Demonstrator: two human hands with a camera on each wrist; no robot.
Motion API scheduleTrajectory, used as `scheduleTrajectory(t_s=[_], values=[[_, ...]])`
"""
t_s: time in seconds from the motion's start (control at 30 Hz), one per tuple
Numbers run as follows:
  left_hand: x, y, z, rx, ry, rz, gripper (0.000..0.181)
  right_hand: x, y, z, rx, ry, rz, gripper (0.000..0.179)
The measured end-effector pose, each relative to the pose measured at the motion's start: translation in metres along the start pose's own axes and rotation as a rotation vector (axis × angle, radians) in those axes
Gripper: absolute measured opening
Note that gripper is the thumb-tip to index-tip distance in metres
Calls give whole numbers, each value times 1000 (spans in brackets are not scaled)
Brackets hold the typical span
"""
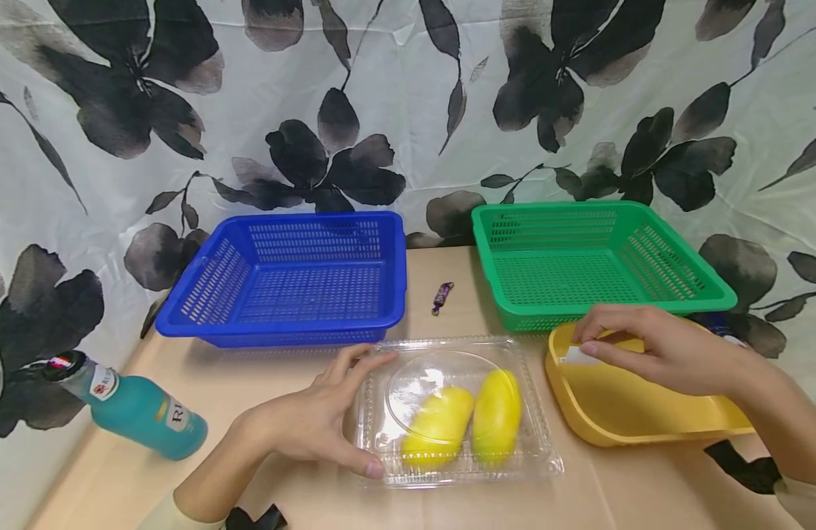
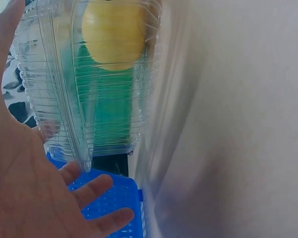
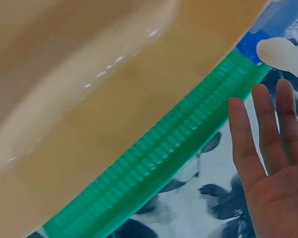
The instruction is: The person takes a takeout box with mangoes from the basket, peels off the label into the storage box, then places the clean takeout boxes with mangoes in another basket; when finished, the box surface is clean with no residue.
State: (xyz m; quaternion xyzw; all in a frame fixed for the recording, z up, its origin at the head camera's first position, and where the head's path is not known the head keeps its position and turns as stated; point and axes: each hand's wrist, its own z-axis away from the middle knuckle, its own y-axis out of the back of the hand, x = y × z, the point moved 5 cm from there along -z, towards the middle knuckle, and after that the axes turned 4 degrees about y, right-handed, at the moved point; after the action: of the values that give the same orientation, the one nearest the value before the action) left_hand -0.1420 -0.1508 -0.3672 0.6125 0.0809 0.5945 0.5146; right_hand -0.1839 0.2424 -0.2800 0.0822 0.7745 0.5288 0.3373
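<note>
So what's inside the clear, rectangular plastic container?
Two yellow, oval, mango-like fruits show through the clear plastic lid. Their undersides, and the spots of container floor directly beneath them, cannot be seen.

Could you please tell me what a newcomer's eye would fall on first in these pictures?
Most likely the two yellow mango-like fruits lying inside the clear container at front centre, with the left hand at its side. Behind it, a blue basket on the left and a green basket on the right stand out. The right hand pinches a small white object near the rim of the yellow tray.
</note>
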Motion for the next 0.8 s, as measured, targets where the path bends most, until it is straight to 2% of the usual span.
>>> scheduleTrajectory(t_s=[0.13, 0.37, 0.5, 0.67, 0.8], values=[[-1, 0, -1, -3, 0, 2, 123, 17, -2, 8, -33, -35, -14, 27], [-1, 0, -2, -16, 0, 8, 123, 46, -9, 23, -85, -40, -40, 25], [1, 0, -5, -32, 4, 15, 124, 63, -10, 31, -80, -55, 30, 25], [0, 0, -6, -49, 12, 29, 125, 81, -15, 39, -86, -93, 173, 22], [-1, 1, -5, -51, 12, 30, 126, 88, -18, 42, -87, -81, 226, 24]])
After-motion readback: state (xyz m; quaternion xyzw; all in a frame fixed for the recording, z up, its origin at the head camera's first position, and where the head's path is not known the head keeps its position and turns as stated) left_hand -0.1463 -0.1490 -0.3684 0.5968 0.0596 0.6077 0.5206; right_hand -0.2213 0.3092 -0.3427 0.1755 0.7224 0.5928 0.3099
